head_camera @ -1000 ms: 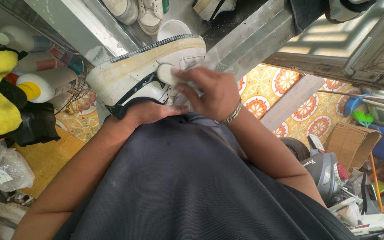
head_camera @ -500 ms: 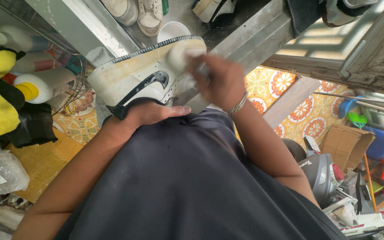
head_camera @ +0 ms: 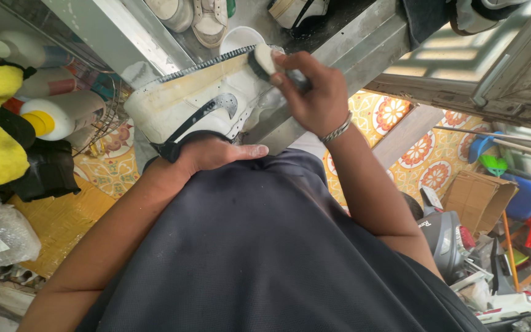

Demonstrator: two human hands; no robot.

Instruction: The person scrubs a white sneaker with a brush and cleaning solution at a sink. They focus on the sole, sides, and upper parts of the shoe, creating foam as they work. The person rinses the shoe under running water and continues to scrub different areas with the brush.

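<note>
1. The white sneaker [head_camera: 201,110] lay on its side against your dark shirt, sole edge turned upward, just below the metal ledge [head_camera: 333,43].
2. Your left hand [head_camera: 213,154] was inside the sneaker's opening, clasping it from within, thumb lying outside along the collar.
3. Your right hand [head_camera: 314,92] was clenched around a small brush [head_camera: 262,61], its head touching the sneaker's toe end.
4. A white bowl [head_camera: 238,38] and other shoes sat on the ledge; a white bottle with a yellow cap [head_camera: 59,115] lay to your left.
</note>
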